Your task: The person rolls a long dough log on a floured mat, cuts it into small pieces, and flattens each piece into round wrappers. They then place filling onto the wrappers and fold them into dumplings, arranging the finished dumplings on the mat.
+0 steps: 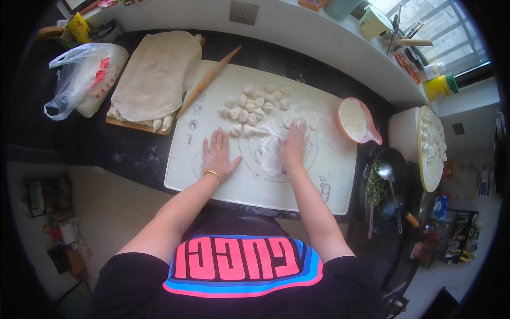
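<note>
A white mat (249, 189) with printed markings lies on the dark counter. My left hand (217, 157), with a gold ring and bangle, rests flat on it, fingers spread and empty. My right hand (294, 146) is stretched out palm down over the loose flour (270, 154), its fingertips by flattened dough rounds (308, 122); what lies under the palm is hidden. Between and beyond the hands sit many small dough pieces (255, 103), dusted with flour. A wooden rolling pin (207, 84) lies slanted across the mat's far left edge.
Right of the mat stand a pink bowl (353, 119) of flour, a pan (378, 186) of chopped green filling with a spoon, and a round tray (429, 173) of white dumplings. At left, a beige cloth (155, 74) covers a wooden board beside a plastic bag (95, 80).
</note>
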`<state>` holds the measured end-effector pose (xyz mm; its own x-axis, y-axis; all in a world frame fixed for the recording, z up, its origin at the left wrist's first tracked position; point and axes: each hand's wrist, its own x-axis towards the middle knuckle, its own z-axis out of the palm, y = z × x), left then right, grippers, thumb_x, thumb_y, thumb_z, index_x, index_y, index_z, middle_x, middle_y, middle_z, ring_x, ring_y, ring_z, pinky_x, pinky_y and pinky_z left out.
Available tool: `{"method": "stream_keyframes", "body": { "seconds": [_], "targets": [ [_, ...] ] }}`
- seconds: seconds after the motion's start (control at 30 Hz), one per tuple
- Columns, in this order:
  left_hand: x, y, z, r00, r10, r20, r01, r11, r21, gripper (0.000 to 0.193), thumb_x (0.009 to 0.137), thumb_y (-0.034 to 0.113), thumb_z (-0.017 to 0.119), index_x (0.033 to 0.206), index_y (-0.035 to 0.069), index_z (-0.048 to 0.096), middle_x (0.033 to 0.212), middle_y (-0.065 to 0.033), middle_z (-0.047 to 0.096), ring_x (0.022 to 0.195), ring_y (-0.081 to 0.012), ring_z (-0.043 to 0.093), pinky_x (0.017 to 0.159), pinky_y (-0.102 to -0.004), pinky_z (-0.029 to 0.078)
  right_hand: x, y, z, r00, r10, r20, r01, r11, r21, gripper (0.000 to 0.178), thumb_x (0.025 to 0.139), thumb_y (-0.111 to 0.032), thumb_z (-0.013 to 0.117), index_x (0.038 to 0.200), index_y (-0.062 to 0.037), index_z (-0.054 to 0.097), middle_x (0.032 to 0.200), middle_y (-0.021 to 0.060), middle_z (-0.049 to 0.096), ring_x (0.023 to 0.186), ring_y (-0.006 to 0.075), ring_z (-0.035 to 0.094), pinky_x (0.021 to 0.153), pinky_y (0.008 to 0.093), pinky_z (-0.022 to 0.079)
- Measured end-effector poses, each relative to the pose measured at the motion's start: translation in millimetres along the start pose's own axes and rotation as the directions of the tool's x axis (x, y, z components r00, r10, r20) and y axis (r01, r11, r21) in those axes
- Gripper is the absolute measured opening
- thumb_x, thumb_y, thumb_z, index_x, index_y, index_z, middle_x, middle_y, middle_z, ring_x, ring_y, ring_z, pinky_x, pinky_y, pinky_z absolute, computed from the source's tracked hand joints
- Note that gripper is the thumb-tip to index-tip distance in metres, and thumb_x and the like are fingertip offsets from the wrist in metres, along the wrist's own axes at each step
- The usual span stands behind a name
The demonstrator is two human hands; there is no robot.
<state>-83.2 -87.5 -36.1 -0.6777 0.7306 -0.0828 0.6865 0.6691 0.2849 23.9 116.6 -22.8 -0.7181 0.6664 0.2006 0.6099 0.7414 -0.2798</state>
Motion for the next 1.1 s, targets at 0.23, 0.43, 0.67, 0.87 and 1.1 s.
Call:
{"method": "stream_keyframes", "body": {
  "seconds": [0.23,0.43,0.67,0.87,1.1],
  "targets": [
    [-0.4,-1.5,3.1,0.999,0.020,-0.038,-0.021,1.000,-0.009,0.086,0.084,0.052,0.047,0.142,-0.003,0.017,0.151,-0.0180,0.012,0.141,-0.0298,0.008,0.112,-0.0496,0.005,16.1,-37.8,15.7,0.970,-0.235,0.059,0.214,0.945,0.245,0.034,0.072,-0.003,0.061,0.105,-0.0049,0.058,0.103,0.0144,0.056,0.098,0.0339,0.052,0.084,0.0422,0.043],
    [-1.8,0.0,3.4,1.000,0.006,-0.015,-0.006,1.000,-0.002,0.085,0.084,0.052,0.047,0.143,-0.003,0.017,0.151,-0.0180,0.011,0.141,-0.0299,0.008,0.112,-0.0500,0.005,-29.0,-4.5,-14.6,0.960,-0.073,0.270,0.001,0.967,0.255,0.038,0.074,-0.003,0.061,0.112,-0.0006,0.056,0.109,0.0158,0.055,0.105,0.0351,0.050,0.089,0.0412,0.042],
    [0.3,0.3,-0.7,1.000,0.009,0.004,-0.009,1.000,0.009,0.086,0.084,0.052,0.047,0.142,-0.003,0.016,0.151,-0.0180,0.011,0.141,-0.0299,0.007,0.112,-0.0500,0.006,-69.6,5.6,-22.6,0.874,-0.382,0.299,0.353,0.924,0.150,0.071,0.077,-0.011,0.062,0.137,0.0062,0.027,0.144,0.0244,0.026,0.134,0.0375,0.026,0.109,0.0456,0.025],
    [-0.1,0.3,-1.3,1.000,0.010,-0.019,-0.010,1.000,-0.015,0.085,0.083,0.050,0.050,0.142,-0.003,0.018,0.151,-0.0175,0.012,0.141,-0.0295,0.008,0.112,-0.0496,0.006,-68.1,9.8,-6.4,0.866,-0.335,0.370,0.316,0.942,0.113,0.078,0.077,-0.019,0.065,0.138,0.0074,0.024,0.146,0.0260,0.020,0.136,0.0390,0.021,0.109,0.0477,0.022],
    [1.5,2.5,-2.3,1.000,0.009,0.003,-0.009,1.000,-0.004,0.087,0.082,0.048,0.052,0.142,-0.004,0.018,0.151,-0.0177,0.013,0.140,-0.0303,0.009,0.111,-0.0499,0.006,-72.0,-4.2,-9.6,0.846,-0.343,0.408,0.318,0.939,0.130,0.086,0.075,-0.024,0.069,0.139,0.0077,0.021,0.147,0.0264,0.014,0.136,0.0412,0.017,0.109,0.0504,0.020]
  ]
}}
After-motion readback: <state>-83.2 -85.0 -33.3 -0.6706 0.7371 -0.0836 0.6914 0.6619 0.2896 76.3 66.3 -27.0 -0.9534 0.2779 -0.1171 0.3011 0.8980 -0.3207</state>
